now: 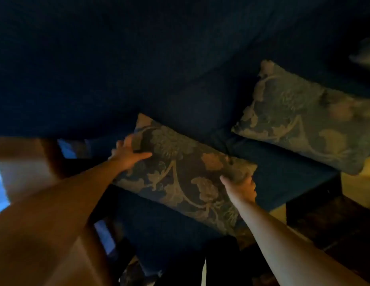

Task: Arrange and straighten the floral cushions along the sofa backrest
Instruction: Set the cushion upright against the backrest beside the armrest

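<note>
1. Head view, far left: a bare forearm reaches in from the lower left corner. Pale, blurred shapes lie behind it; they cannot be identified.
2. Left hand (129, 154): fingers curled over the upper left edge of the near floral cushion (184, 172), thumb laid flat on its face. The hand is gripping the cushion.
3. Near floral cushion: rectangular, dark ground with tan flower-and-vine pattern, lying tilted on the dark blue sofa (138, 69), its upper left corner against the backrest, its lower right end toward the seat front.
4. Right hand (241, 187): clasped on the right end of the same cushion, thumb on the patterned face, fingers wrapped behind the edge.
5. Second floral cushion (308, 114): same pattern, lying on the seat to the right, apart from the first, touched by neither hand.
6. Far right: dim yellowish floor and a dark wooden item (332, 226), too dark to identify.
</note>
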